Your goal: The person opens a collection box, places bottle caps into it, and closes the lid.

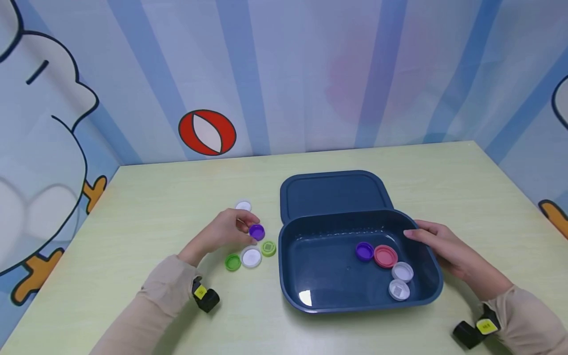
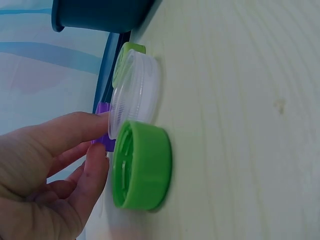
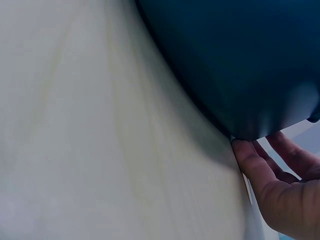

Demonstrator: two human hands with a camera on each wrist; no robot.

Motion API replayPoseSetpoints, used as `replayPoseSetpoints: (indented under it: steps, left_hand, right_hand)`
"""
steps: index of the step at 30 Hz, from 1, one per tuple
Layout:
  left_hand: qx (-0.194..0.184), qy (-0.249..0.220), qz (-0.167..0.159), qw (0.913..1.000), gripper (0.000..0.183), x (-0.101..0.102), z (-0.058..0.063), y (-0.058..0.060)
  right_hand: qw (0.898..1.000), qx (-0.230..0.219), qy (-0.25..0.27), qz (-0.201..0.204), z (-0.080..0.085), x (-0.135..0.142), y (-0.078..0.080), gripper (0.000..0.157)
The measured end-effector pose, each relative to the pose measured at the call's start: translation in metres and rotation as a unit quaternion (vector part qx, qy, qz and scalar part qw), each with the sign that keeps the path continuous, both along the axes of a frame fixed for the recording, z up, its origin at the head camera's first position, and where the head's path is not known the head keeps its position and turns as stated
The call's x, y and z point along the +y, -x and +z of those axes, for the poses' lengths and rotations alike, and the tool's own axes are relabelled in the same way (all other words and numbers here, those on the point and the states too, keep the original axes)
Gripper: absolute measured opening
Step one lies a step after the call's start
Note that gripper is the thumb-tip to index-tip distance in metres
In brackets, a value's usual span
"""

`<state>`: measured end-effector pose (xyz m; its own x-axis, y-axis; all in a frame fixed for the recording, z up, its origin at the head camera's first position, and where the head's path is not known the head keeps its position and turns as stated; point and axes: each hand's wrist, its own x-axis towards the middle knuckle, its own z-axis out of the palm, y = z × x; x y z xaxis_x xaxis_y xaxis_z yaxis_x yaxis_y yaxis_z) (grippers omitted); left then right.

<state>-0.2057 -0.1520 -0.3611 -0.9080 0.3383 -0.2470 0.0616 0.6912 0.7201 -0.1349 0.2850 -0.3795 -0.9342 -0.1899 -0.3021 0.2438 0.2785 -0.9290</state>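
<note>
My left hand [image 1: 228, 228] pinches a purple bottle cap [image 1: 257, 232] between thumb and fingers at the table's left. In the left wrist view that cap [image 2: 109, 145] is partly hidden behind the fingertips. Close round this hand lie a green cap [image 1: 232, 262], a clear-white cap [image 1: 251, 257], a light green cap [image 1: 268, 248] and a white cap [image 1: 243, 206]. My right hand [image 1: 448, 249] grips the right side of a dark blue plastic box [image 1: 361, 309], thumb over the rim. Inside sit a purple cap [image 1: 364, 251], a pink cap [image 1: 385, 256] and two whitish caps [image 1: 402, 272].
Behind the box lies a flat dark blue lid [image 1: 335, 196], its near edge hidden by the box. The pale wooden table [image 1: 177, 197] meets a striped blue cartoon backdrop [image 1: 301, 74] along its back edge.
</note>
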Motion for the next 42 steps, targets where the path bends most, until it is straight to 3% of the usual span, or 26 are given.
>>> replayPoseSetpoints:
  steps: [16,26,42]
  left_hand:
    - [0.009,0.000,-0.022,0.9997,0.035,0.005,-0.004,0.000]
    - [-0.012,-0.033,-0.013,0.9993,0.038,-0.001,0.000,0.000]
    - [-0.019,-0.034,-0.009,0.9992,0.036,-0.001,0.009,-0.003]
  right_hand:
    - [1.000,-0.003,0.003,0.002,0.000,-0.001,-0.002,0.064]
    - [1.000,0.001,0.009,0.002,0.001,-0.001,-0.002,0.063]
    - [1.000,-0.002,0.014,0.005,0.001,-0.001,-0.002,0.063]
